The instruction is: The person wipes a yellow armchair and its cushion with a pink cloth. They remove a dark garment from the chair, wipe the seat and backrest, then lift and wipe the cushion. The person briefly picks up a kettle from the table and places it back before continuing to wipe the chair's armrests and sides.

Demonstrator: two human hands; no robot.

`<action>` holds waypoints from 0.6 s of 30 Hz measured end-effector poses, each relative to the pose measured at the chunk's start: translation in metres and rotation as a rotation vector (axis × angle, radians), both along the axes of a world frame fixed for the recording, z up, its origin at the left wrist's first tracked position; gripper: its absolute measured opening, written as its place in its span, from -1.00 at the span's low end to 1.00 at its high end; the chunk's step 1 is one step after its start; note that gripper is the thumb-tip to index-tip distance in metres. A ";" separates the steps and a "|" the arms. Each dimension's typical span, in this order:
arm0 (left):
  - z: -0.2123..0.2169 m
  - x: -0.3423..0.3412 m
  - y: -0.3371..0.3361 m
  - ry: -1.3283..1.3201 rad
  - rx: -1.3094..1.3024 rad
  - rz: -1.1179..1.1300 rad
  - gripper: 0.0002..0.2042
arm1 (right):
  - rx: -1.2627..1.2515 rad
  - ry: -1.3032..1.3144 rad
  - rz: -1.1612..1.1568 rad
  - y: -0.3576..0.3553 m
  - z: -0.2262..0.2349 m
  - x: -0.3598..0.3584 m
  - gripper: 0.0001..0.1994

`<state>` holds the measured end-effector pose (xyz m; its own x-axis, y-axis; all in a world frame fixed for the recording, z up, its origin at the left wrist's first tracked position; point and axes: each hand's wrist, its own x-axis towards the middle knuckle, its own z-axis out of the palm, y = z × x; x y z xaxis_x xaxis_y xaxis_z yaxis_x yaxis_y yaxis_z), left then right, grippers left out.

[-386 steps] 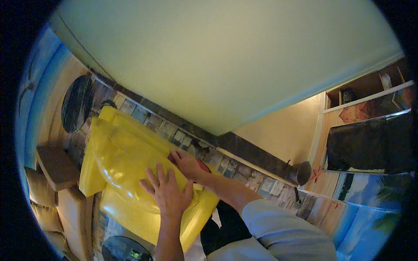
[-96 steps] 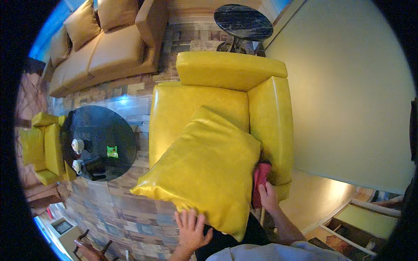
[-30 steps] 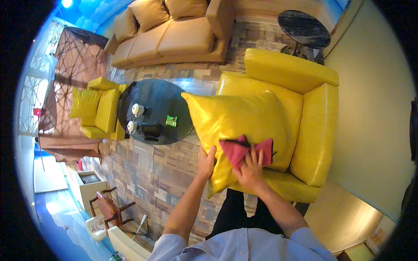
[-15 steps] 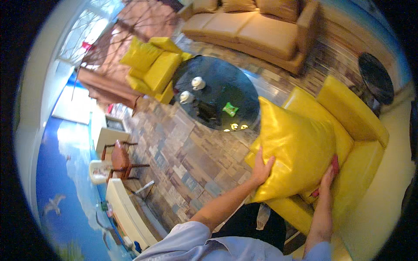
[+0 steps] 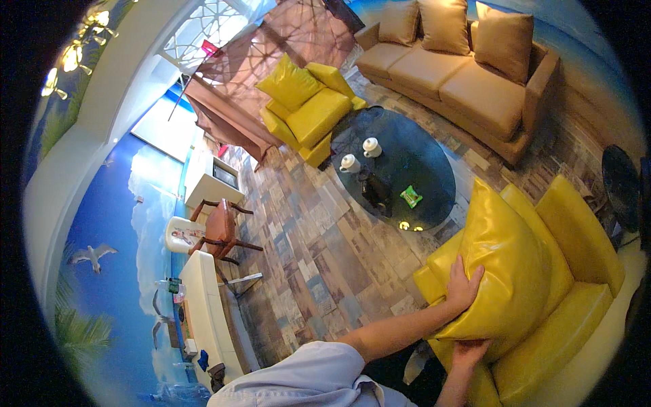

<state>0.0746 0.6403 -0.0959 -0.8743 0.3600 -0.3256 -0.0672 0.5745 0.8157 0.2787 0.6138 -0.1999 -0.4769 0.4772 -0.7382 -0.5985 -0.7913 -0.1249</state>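
Note:
A glossy yellow cushion stands tilted on the seat of a yellow armchair at the right. My left hand grips the cushion's near left side, its fingers and thumb pressed on the cover. At the lower edge of the cushion is my right hand, holding it there with its fingertips tucked out of sight. Whether the red cloth seen earlier is still in that hand cannot be made out.
An oval black table bears two white lidded cups, a dark object and a green packet. Beyond stand a tan sofa and another yellow armchair. A brown chair and a white counter line the left.
My view has turned, so the room sits further right and lower. My right hand has moved from the cushion's right side to its lower edge. The red cloth no longer shows.

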 end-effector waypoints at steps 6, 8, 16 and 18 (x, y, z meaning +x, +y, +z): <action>-0.020 0.020 0.016 0.055 -0.118 0.041 -0.05 | 0.131 -0.276 0.054 -0.033 0.156 -0.001 -0.27; -0.040 0.025 0.011 0.031 -0.155 0.045 -0.05 | 0.586 -0.765 0.470 -0.061 0.126 0.018 -0.32; -0.064 0.030 -0.016 0.078 0.090 -0.050 -0.31 | 1.856 -1.319 0.826 0.007 0.158 -0.046 -0.40; -0.074 0.028 -0.039 0.042 0.196 -0.081 -0.42 | 1.941 -1.400 0.943 0.039 0.149 -0.072 -0.42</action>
<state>0.1024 0.6017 -0.1699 -0.8513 0.4826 -0.2060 0.0094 0.4065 0.9136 0.2068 0.6524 -0.0509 -0.7137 0.6964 0.0746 0.6044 0.6662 -0.4369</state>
